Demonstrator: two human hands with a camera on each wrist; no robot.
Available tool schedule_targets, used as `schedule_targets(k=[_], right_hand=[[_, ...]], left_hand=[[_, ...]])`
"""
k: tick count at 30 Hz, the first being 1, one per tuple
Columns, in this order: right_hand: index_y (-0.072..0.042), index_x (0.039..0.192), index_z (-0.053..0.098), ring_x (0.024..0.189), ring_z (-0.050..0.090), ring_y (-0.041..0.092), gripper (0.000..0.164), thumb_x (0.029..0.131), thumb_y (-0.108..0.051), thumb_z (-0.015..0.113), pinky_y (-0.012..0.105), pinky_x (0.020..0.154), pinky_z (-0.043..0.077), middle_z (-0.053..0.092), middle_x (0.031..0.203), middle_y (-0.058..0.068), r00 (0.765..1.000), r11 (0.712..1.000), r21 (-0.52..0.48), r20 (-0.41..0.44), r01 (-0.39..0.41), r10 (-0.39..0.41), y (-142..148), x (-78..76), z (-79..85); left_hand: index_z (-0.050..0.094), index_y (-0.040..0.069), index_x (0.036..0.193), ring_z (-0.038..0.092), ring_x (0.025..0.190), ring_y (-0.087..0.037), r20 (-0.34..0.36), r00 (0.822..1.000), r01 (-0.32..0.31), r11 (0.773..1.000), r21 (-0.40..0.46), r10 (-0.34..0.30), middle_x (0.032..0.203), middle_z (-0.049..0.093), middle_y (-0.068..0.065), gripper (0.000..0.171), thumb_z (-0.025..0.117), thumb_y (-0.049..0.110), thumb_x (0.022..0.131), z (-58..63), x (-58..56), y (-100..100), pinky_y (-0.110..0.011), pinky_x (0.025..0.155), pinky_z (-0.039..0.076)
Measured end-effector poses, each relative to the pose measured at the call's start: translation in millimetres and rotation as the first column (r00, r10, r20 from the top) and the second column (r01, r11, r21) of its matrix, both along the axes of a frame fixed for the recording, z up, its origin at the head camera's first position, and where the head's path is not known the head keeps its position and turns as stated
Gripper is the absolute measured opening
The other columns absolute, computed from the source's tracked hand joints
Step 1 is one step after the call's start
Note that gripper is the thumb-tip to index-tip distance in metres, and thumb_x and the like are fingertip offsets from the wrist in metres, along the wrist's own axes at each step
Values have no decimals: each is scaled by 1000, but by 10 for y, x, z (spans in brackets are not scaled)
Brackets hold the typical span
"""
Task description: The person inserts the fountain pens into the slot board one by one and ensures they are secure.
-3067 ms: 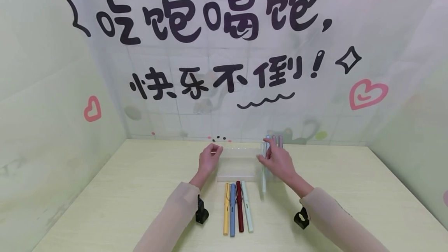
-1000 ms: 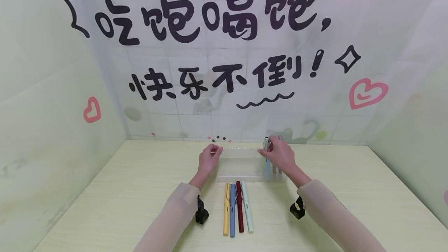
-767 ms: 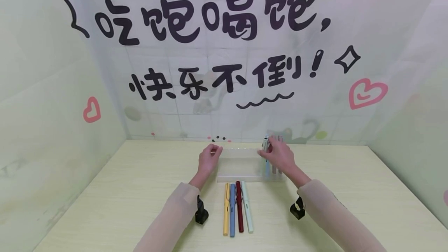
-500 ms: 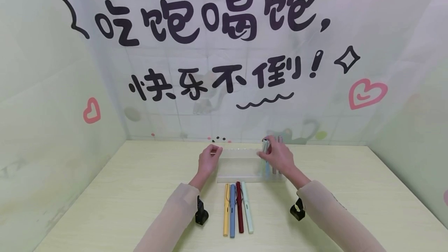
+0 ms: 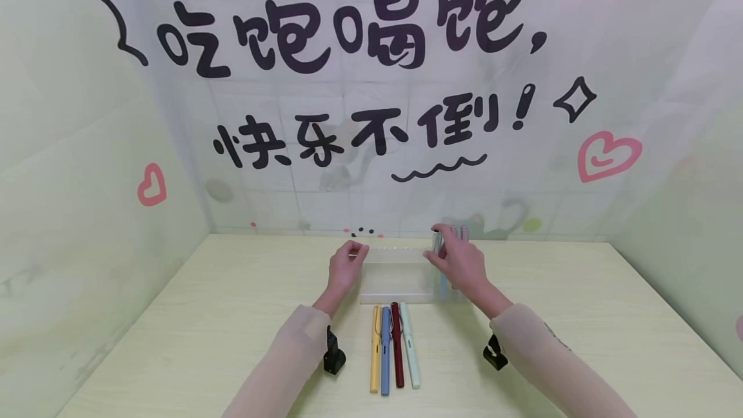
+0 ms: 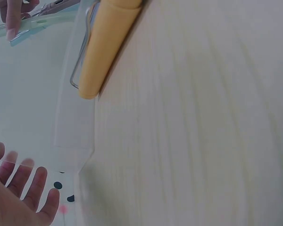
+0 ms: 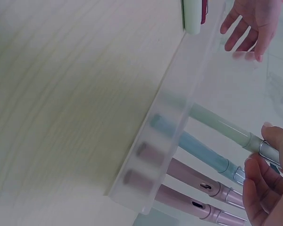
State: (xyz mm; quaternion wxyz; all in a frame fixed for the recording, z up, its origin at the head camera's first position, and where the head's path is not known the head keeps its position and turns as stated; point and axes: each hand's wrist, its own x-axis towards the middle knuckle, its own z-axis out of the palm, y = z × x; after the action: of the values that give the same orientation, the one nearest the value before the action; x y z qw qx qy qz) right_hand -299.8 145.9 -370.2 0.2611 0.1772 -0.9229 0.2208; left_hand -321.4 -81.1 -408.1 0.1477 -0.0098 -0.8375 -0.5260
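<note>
**Pale green pen point(image 7: 221, 125) pinched in my right hand point(image 5: 461, 263), its foot behind the holder's front lip**

I pinch the pale green pen near its silver-ringed upper end, thumb against fingers. It leans in the clear holder point(image 5: 397, 277), well to the right of the middle; the frosted lip blurs its foot, so I can't say whether it touches bottom. Just beside it stands a light blue pen point(image 7: 203, 149), then two mauve pens point(image 7: 193, 175). My left hand point(image 5: 345, 269) grips the holder's left upper corner, seemingly with thumb and fingers on either side of the panel. In front, on the pale table point(image 5: 232, 340), lie a yellow pen point(image 5: 375, 353), a darker blue pen point(image 5: 386, 353), a dark red pen point(image 5: 397, 347) and a mint pen point(image 5: 410, 347). Behind hangs a sheet point(image 5: 273, 202) with black lettering.
</note>
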Motion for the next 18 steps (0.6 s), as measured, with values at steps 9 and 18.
schedule_targets(k=[9,18], right_hand=[[-9,114,55,44,38,7,31,85,-19,58,24,33,29,59,82,0,997,1000,-21,-75,-19,18,-13,-43,-6],[-7,108,53,50,49,7,30,81,-16,63,25,37,34,62,77,0,1000,993,-118,-19,-22,20,4,-81,18]], left_hand=[[58,2,96,56,89,-23,8,1000,-5,1000,1,5,93,60,-10,22,54,22,88,11,10,8,-33,75,47],[59,2,94,56,87,-23,7,1000,-9,1000,0,9,92,60,-9,22,54,23,88,12,9,4,-32,74,47]])
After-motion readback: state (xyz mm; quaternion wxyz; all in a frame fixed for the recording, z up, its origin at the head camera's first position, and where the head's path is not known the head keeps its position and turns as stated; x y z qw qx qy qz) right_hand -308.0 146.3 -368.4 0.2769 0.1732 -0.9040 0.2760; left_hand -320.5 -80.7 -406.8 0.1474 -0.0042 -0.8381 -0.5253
